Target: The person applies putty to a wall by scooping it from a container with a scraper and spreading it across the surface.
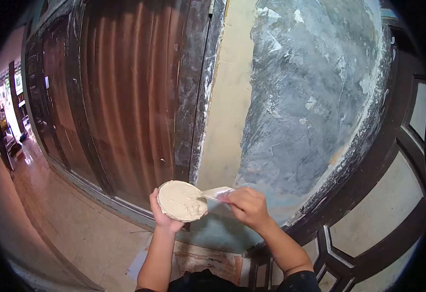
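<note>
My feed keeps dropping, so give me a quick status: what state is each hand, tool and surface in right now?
Left hand: closed around the rim of the round plate, holding it up.
Round plate: tilted toward the camera, covered with pale putty.
Right hand: gripping the scraper.
Scraper: blade tip touching the putty on the plate.
Wall patch: grey, rough, streaked with white smears.
Wooden door: closed, frame edge spattered with white.

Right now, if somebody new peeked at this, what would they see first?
First the round plate piled with creamy paste, held up by the left hand low in the middle. The right hand dips a flat scraper into its edge. Behind them rises a wall patch smeared grey and white, with a dark brown wooden door to its left.
</note>
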`<state>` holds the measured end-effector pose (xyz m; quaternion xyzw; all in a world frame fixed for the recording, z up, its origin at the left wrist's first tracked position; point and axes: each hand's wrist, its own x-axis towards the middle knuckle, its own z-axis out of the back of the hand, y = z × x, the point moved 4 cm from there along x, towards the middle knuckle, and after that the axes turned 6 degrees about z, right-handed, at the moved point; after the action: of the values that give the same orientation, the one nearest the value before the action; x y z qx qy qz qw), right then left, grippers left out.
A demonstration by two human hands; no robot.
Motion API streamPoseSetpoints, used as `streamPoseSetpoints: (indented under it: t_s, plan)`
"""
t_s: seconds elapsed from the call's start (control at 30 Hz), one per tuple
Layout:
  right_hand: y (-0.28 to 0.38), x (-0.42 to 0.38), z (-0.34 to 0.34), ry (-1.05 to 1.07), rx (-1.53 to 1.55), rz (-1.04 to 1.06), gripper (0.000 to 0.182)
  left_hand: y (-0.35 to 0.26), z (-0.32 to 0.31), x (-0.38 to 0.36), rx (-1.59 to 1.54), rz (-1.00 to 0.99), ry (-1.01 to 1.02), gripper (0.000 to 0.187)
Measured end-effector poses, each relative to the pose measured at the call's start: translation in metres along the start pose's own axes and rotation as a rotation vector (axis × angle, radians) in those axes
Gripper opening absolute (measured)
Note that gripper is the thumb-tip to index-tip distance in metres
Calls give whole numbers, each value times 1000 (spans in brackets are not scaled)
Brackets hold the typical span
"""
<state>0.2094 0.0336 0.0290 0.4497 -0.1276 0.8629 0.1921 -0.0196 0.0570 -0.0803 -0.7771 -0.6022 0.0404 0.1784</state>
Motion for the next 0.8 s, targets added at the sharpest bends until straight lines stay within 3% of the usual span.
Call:
streamPoseSetpoints:
  t_s: [0.03, 0.13, 0.27, 0.37, 0.67, 0.8]
  plan:
    - [-6, -6, -3, 2, 0, -2, 22, 0, 4, 0, -2, 1, -2, 78]
    - [-52, -37, -17, -9, -137, -327, 5, -3, 26, -1, -12, -13, -90, 78]
    - [-108, -121, -59, 228, -286, -519, 15, -10, 42, -7, -28, -44, -126, 80]
    - [-125, -166, -83, 261, -261, -554, 18, -18, 49, -11, -3, -80, -124, 79]
    - [-125, -163, -89, 226, -317, -572, 17, -27, 59, -17, 22, -140, -223, 78]
    - [-130, -162, -100, 314, -364, -591, 16, -27, 51, -23, 52, -130, -159, 78]
